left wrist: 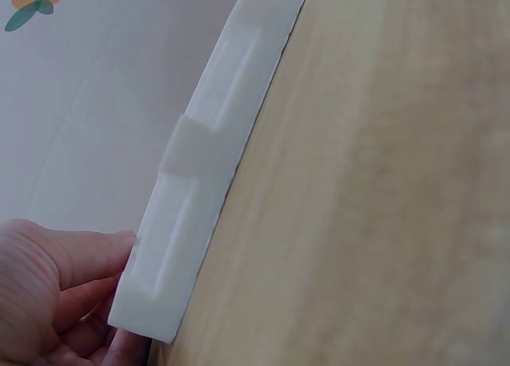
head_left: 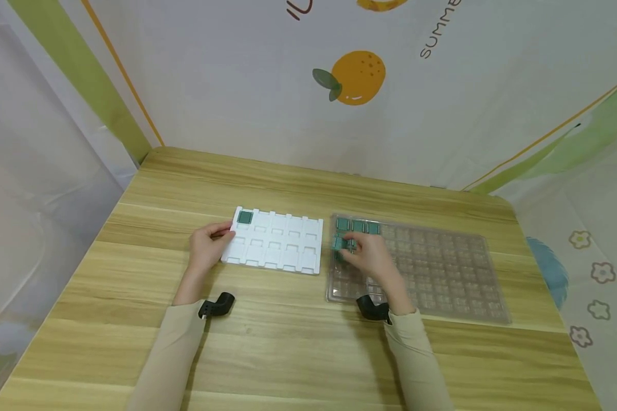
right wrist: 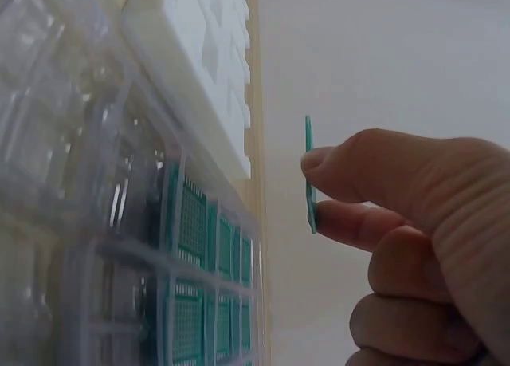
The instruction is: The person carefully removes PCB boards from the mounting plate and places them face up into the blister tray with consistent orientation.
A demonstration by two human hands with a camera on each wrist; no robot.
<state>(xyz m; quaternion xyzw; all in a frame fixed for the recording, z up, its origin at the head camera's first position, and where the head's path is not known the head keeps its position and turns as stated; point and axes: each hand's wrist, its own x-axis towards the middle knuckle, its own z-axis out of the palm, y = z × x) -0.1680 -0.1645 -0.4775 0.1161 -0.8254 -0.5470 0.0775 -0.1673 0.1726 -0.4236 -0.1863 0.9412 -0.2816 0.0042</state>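
Observation:
My right hand (head_left: 370,254) is over the left part of a clear plastic tray (head_left: 444,268). In the right wrist view its thumb and a finger pinch a thin green circuit board (right wrist: 308,132), held edge-on above the tray. Several similar green boards (right wrist: 191,222) sit in the tray's left-hand pockets, some behind the fingers in the head view. My left hand (head_left: 208,248) grips the left edge of a white pocketed tray (head_left: 269,265), with its thumb tip against the side. One dark green board (head_left: 244,217) lies in that tray's far left pocket.
Both trays lie side by side on a wood-grain table (head_left: 283,342), with a narrow gap between them. A white printed curtain (head_left: 267,108) hangs behind and at both sides. Each wrist wears a black camera mount (head_left: 217,305).

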